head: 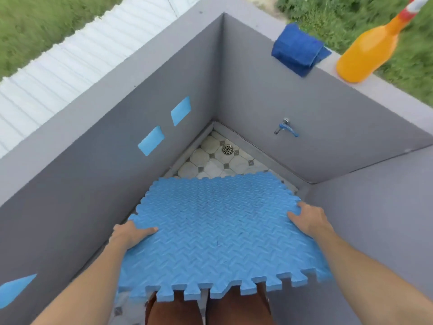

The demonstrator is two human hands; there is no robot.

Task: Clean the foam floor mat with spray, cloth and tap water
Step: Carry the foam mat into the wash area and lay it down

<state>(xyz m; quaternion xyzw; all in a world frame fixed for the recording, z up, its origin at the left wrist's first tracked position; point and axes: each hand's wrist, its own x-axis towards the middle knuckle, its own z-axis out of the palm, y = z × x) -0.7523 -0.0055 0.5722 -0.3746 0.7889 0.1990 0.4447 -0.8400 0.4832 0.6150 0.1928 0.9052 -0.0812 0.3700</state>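
A blue foam floor mat (218, 233) with puzzle-tooth edges is held flat above the tiled floor, in front of my legs. My left hand (131, 233) grips its left edge, thumb on top. My right hand (309, 219) grips its right edge, thumb on top. A folded dark blue cloth (297, 50) lies on top of the grey wall at the upper right. Beside it stands an orange spray bottle (367, 55) with a red and white nozzle. A tap (284, 129) with a blue handle sticks out of the right wall.
Grey walls (164, 90) enclose a corner with a patterned tile floor (210, 160) and a round metal drain (227, 149). Blue openings (180, 110) pierce the left wall. Beyond it lie a white corrugated roof (70, 59) and grass (35, 22).
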